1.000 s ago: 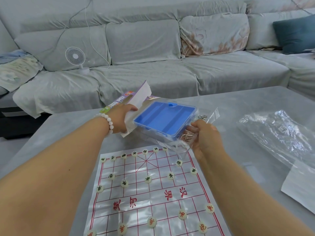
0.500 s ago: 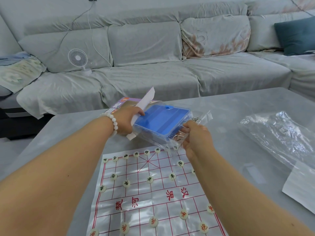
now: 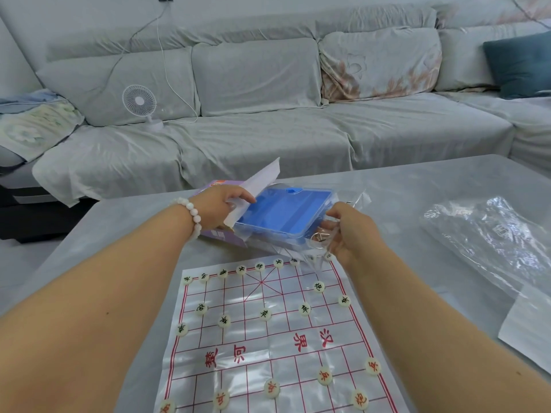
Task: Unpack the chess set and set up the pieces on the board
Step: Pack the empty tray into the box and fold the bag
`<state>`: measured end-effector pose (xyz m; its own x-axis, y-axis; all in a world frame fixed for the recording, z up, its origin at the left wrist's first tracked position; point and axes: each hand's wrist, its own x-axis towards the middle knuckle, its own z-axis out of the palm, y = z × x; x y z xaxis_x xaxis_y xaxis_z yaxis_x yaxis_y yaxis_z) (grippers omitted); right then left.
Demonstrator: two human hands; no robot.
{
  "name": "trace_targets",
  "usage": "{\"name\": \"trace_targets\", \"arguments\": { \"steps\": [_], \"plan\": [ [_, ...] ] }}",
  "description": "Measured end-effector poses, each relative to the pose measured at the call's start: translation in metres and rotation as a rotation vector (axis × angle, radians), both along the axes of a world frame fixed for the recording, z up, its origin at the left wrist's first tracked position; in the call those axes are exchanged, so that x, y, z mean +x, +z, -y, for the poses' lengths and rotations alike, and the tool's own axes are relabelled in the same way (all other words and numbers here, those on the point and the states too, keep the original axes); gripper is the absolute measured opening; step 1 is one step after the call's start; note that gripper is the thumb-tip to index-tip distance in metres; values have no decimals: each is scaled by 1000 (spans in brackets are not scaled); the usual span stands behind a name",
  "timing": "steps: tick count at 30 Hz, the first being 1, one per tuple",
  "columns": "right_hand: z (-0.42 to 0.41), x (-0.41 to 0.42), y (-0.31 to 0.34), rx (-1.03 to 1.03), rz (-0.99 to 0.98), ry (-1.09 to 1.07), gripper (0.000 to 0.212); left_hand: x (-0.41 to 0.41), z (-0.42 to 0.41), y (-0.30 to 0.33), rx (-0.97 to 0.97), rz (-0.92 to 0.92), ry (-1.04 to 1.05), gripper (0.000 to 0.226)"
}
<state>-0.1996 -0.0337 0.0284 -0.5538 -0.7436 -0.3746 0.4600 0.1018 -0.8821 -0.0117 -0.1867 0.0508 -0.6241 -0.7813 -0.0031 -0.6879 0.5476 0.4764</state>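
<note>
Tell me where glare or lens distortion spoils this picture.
Head view: window glare whitens the glossy red-lined plastic board and the crumpled clear plastic bag; the wide lens bows the grey sofa and swells both forearms; focus is otherwise sharp.

A grey-covered sectional sofa (image 3: 268,129) runs behind the grey table (image 3: 417,186), with a small white fan (image 3: 140,102) and teal cushion (image 3: 518,65) on it

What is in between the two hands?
The blue tray in its clear case sits between the left hand and the right hand, above the board's far edge. The head view shows it.
</note>
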Motion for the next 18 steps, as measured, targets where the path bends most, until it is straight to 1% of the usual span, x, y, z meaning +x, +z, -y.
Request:
{"name": "trace_targets", "arguments": {
  "steps": [3,7,12,16,18],
  "plan": [
    [4,-7,2,9,-6,33,20,5,-1,5,-1,-31,38,47],
    [7,-10,3,8,-31,43,25,3,-8,11,-11,-27,31,46],
    [21,14,3,-16,-11,105,8,-11,-23,18,-2,-77,-20,44],
    [33,21,-3,53,-4,256,20,-19,-27,27,64,-102,-21,43],
    [39,19,-11,109,-72,290,30,-18,-28,30,75,-112,-25,44]
  ]
}}
